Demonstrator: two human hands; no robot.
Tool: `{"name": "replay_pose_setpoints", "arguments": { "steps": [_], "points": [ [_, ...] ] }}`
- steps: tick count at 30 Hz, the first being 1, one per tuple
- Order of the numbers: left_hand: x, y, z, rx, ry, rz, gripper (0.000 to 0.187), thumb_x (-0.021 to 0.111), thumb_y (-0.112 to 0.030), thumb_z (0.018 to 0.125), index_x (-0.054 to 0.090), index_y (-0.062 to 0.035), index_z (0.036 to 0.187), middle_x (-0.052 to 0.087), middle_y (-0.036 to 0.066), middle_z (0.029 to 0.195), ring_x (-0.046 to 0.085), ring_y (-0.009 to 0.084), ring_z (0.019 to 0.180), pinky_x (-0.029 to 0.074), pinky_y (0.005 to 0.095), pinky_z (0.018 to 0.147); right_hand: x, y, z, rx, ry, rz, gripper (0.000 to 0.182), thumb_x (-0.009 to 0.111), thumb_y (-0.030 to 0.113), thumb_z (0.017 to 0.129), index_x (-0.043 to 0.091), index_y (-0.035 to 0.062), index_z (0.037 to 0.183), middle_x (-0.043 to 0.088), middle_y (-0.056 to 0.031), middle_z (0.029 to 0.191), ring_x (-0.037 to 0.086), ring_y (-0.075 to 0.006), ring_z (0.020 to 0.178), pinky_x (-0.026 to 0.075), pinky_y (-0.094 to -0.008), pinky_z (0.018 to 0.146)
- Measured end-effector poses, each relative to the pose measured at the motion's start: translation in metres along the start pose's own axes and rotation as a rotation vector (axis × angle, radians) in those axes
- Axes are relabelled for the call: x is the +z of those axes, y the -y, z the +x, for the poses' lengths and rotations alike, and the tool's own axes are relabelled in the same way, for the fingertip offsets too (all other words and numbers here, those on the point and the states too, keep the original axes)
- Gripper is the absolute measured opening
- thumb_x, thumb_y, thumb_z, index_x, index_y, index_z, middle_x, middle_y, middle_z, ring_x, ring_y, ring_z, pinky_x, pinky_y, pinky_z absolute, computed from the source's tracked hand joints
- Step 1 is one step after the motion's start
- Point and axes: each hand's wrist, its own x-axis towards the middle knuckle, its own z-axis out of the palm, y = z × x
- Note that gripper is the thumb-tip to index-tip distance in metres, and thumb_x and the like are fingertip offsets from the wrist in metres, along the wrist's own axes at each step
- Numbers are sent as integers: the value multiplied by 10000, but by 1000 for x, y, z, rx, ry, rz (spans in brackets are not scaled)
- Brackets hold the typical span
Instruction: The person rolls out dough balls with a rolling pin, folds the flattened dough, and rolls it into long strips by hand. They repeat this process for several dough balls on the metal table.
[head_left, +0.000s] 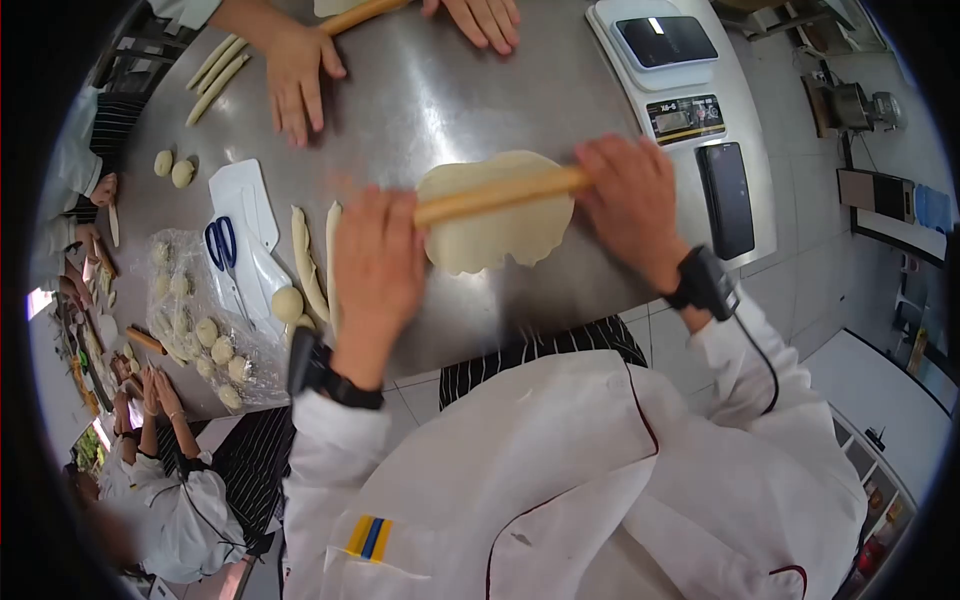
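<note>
White jacket cloth (560,480) fills the nearest part of the view, below the steel table (400,130). Off to the left, co-workers' hands (158,390) show near the table's edge. Dough balls (222,350) lie in and about a clear plastic bag (262,372); beside it, blue-handled scissors (228,262) rest partly over white plastic sheets (243,200). Next come pale dough strips (308,265), one passing close by the person's left hand (378,260). That hand lies over the left end of a wooden rolling pin (500,194), which crosses a flattened, ragged-edged dough sheet (495,235) on the table. Across the table, another person's hands (296,85) are spread. The right hand (630,200) covers the pin's right end; blur hides whether either hand closes around it. Farther right are a digital scale (685,115) and a dark smartphone (726,200), just below its display.
</note>
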Motion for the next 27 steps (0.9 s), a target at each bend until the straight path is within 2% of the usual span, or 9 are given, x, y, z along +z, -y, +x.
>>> {"name": "replay_pose_setpoints", "arguments": {
  "steps": [1, 4, 5, 8, 15, 18, 22, 25, 27],
  "points": [
    [19, -19, -30, -103, 133, -25, 600, 590, -308, 918, 451, -11, 1420, 440, 265, 1447, 339, 472, 1390, 257, 585, 1134, 15, 11, -27, 16, 73, -85, 566, 620, 424, 899, 541, 98, 1355, 539, -112, 1396, 450, -285, 1355, 227, -535, 1161],
    [32, -36, -37, -268, 154, -51, 686, 509, -428, 943, 401, 19, 1453, 355, 291, 1509, 246, 491, 1434, 162, 600, 1164, 2, 29, -38, 132, 92, 49, 635, 545, 461, 933, 487, 31, 1397, 480, -140, 1469, 406, -296, 1400, 148, -590, 1174],
    [41, -33, -31, -253, 79, 8, 697, 442, -457, 970, 385, 35, 1460, 355, 292, 1510, 254, 489, 1432, 143, 595, 1168, 6, 26, -31, 132, 44, 40, 629, 479, 467, 960, 486, 11, 1392, 478, -155, 1466, 404, -317, 1396, 177, -588, 1165],
    [47, -10, 23, -333, 229, 190, 665, 416, -453, 988, 382, -7, 1480, 345, 279, 1523, 256, 486, 1434, 146, 596, 1166, 16, 11, 18, 183, 108, -32, 596, 463, 437, 977, 480, 19, 1401, 459, -177, 1480, 392, -338, 1402, 201, -591, 1154],
    [64, 32, 90, -317, 93, 123, 641, 408, -492, 990, 402, -89, 1489, 345, 259, 1534, 280, 495, 1417, 213, 592, 1149, 49, -20, 77, 173, 106, -59, 559, 440, 436, 995, 498, 49, 1394, 452, -191, 1483, 382, -356, 1406, 247, -591, 1134],
    [53, 21, 72, -213, 31, 171, 653, 408, -470, 990, 395, -40, 1481, 339, 275, 1531, 277, 498, 1417, 194, 594, 1155, 44, -17, 62, 193, 78, -50, 549, 488, 395, 981, 475, 63, 1419, 455, -154, 1494, 377, -355, 1413, 240, -571, 1146],
    [26, -44, -33, -227, 160, -41, 769, 481, -461, 938, 338, 80, 1465, 311, 286, 1537, 222, 478, 1448, 148, 614, 1161, -2, 17, -35, 118, 95, 102, 555, 570, 388, 927, 528, 42, 1359, 473, -162, 1469, 425, -325, 1382, 220, -606, 1147],
    [10, -65, -65, -283, 302, -12, 820, 499, -487, 921, 312, 94, 1470, 297, 283, 1540, 193, 472, 1459, 135, 625, 1160, -24, 34, -63, 148, 182, 94, 584, 610, 376, 896, 521, 24, 1353, 476, -162, 1463, 424, -330, 1380, 192, -635, 1145],
    [25, -64, -72, -288, 271, -5, 816, 490, -492, 927, 313, 93, 1468, 300, 283, 1535, 193, 472, 1457, 130, 625, 1160, -13, 29, -72, 116, 169, 77, 599, 618, 375, 890, 512, 14, 1356, 462, -167, 1474, 417, -339, 1383, 178, -646, 1143]
  ]
}}
